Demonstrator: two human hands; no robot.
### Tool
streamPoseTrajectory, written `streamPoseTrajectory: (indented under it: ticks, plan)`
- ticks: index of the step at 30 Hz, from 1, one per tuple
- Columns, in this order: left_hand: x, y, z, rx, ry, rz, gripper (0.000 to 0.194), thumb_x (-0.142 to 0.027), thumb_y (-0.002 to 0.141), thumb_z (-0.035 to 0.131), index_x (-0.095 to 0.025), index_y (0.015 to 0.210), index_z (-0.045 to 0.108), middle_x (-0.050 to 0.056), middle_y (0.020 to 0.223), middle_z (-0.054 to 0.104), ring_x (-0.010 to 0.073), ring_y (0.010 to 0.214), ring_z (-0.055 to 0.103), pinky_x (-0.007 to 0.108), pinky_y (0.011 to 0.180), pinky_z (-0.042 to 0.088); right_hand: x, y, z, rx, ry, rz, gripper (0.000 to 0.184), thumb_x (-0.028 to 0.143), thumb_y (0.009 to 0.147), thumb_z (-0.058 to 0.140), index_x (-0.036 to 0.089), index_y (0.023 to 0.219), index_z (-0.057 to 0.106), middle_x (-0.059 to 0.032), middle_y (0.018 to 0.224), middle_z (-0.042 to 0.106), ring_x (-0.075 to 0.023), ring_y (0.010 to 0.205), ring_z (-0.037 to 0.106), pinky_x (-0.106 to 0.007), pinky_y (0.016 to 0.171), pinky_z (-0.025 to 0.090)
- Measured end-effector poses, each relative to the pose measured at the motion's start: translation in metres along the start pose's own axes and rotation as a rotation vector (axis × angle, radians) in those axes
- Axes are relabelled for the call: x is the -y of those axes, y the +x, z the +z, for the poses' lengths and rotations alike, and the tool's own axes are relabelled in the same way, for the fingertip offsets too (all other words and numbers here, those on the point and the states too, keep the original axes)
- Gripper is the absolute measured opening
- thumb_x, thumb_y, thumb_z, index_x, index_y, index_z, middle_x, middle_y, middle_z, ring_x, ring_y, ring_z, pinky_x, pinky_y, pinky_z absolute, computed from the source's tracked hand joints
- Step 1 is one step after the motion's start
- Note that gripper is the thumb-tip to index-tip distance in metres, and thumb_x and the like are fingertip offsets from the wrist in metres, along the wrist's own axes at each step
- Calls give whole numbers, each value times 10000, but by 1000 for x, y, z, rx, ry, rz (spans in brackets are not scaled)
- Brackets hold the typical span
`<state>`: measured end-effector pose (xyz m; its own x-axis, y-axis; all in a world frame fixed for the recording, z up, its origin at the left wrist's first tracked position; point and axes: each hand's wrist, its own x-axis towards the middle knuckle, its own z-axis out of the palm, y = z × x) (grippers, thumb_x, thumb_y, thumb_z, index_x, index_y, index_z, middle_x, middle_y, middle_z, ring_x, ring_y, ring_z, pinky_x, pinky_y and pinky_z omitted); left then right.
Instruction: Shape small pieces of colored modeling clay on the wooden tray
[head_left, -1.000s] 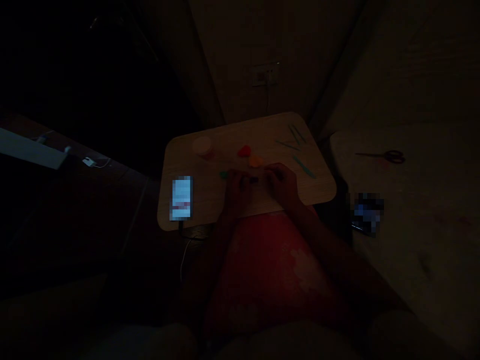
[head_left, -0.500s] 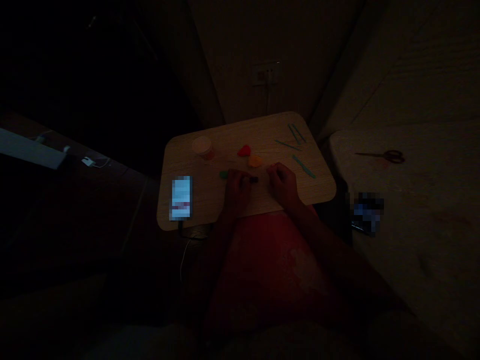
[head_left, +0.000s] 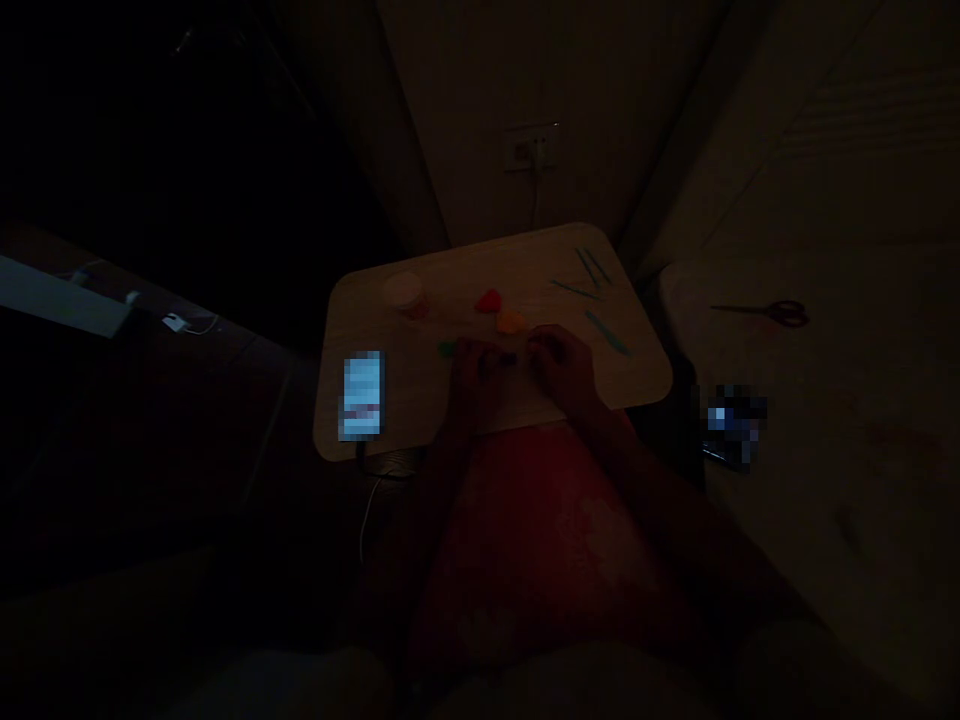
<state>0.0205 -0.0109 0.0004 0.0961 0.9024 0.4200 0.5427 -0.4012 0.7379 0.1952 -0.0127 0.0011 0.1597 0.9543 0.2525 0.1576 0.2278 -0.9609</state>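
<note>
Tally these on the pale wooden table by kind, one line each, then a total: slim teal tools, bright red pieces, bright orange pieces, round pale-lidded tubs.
Slim teal tools: 4
Bright red pieces: 1
Bright orange pieces: 1
Round pale-lidded tubs: 1
Total: 7

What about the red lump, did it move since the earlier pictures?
No. Against the edges of the wooden table, the red lump sits in the same spot, just beyond and left of the orange lump.

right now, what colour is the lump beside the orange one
The lump is red, in the head view.
</note>
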Motion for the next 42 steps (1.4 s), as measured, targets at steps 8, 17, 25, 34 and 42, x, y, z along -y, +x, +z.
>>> streamPoseTrajectory:
  ticks: [8, 17, 25, 34, 42]
  plan:
    - [-2, 1, -2, 1, 2, 4, 165, -68, 897, 579, -217, 956, 621, 53, 1025, 580, 214, 992, 595, 388, 948, 521, 3, 0, 0, -10, -24, 30, 196, 408, 840, 695, 219, 836, 646, 2, 726, 637, -145, 635, 555, -273, 590, 438]
    - [-1, 0, -2, 14, 20, -19, 134, -108, 913, 587, -223, 968, 629, 59, 1038, 591, 222, 1005, 598, 397, 953, 519, 9, 0, -2, 24, -12, 2, 369, 421, 997, 485, 210, 747, 657, -14, 670, 610, -157, 627, 553, -304, 639, 445]
    - [-2, 0, -1, 10, 19, -17, 138, -105, 920, 566, -223, 962, 625, 57, 1036, 590, 218, 988, 597, 404, 950, 525, 3, 1, 0, -1, -29, -9, 173, 367, 875, 655, 211, 855, 728, -32, 801, 720, -176, 729, 639, -309, 704, 496]
    - [-2, 1, -2, 14, 18, -12, 123, -124, 930, 568, -231, 970, 616, 57, 1019, 589, 216, 986, 599, 395, 940, 528, 4, -1, 2, -56, -17, 17, 565, 599, 996, 454, 242, 560, 411, 18, 524, 425, -145, 558, 444, -291, 578, 414]
    - [-5, 1, 0, -7, 55, 5, 185, -174, 862, 697, -218, 1009, 594, 59, 1028, 584, 222, 978, 587, 391, 916, 518, 3, 1, 0, -45, 9, 33, 173, 394, 899, 623, 227, 868, 592, -1, 754, 629, -147, 660, 573, -274, 618, 456]
